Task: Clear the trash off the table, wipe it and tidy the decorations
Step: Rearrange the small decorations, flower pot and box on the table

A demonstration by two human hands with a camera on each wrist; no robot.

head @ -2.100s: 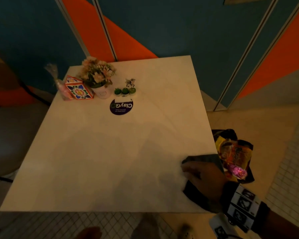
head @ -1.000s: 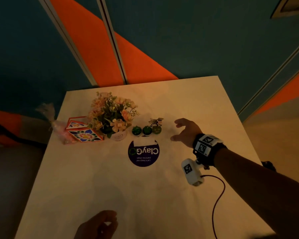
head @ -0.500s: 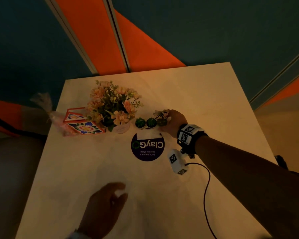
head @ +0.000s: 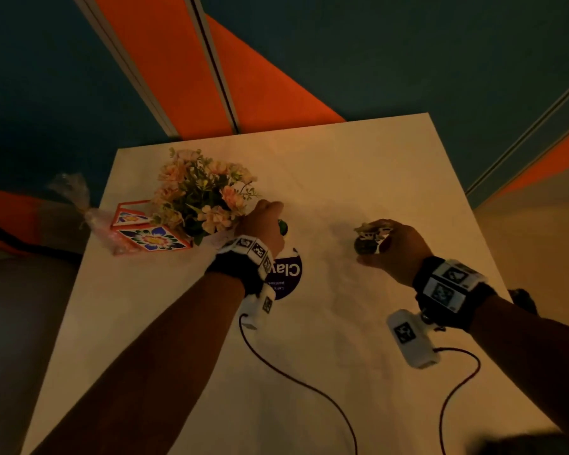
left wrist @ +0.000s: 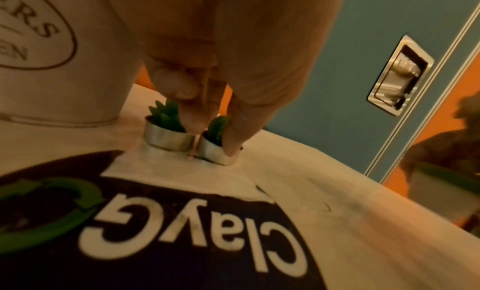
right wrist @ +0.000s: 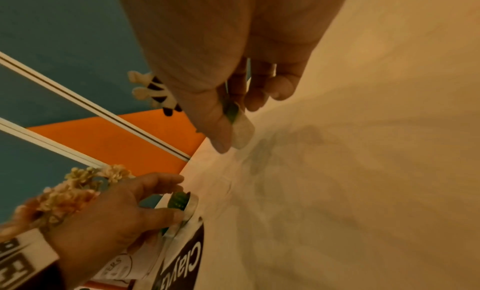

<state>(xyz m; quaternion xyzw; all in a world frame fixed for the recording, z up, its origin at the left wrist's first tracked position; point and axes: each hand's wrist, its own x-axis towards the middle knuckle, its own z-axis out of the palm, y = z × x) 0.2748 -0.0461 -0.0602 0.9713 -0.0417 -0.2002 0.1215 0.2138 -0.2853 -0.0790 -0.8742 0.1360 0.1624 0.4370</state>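
Lifted clear of the row since a moment ago: zebra pot point(head: 370, 239), now clamped in right hand point(head: 396, 249) above tabletop point(head: 358, 178). Left hand point(head: 265, 224) pinching two cactus pots point(left wrist: 189, 138) beside flowers point(head: 201, 195). Tidying underway.

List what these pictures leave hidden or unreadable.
- Zebra figure: head view, mostly covered by the right hand; the right wrist view shows only its legs.
- Round sticker: head view, left hand and wristband cover half; the small print is unreadable.
- Flower pot: left wrist view, lettering cut by the frame edge.
- Two small plants: head view, all but hidden under the left hand.
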